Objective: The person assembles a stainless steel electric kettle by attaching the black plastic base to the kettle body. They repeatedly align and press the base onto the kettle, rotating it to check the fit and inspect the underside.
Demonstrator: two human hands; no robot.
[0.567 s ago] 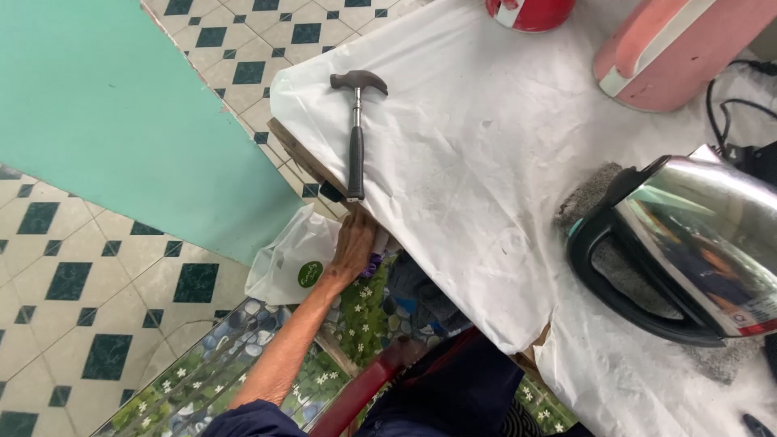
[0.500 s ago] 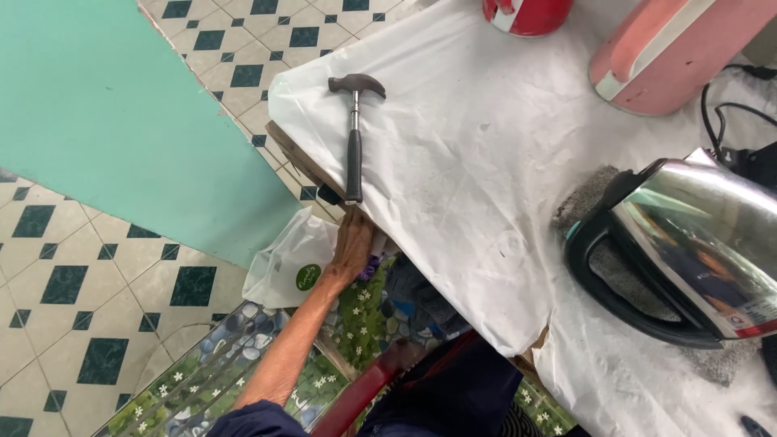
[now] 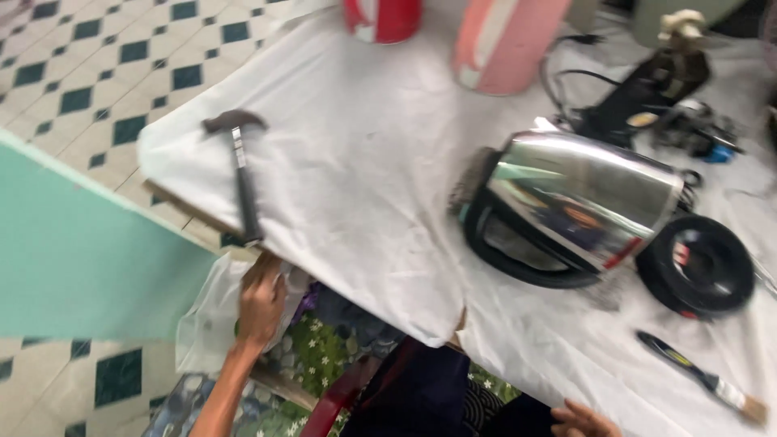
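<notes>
White plastic bag under table edge, below hammer, probably being opened: left hand at its mouth, fingers seemingly together, right hand unclear; calls for pinching one rim.

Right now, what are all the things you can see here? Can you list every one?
hammer: one, dark head and handle, left part of the table near its edge
kettle: one, shiny steel with black handle, lying on its side
kettle base: one, black, round, right of the kettle
paintbrush: one, black handle, near the table's front edge
red container: one, far edge
pink container: one, far edge
white cloth: one, covers the table
plastic bag: one, whitish, below the table edge
left hand: on the plastic bag
right hand: bottom edge, holding nothing visible
</notes>
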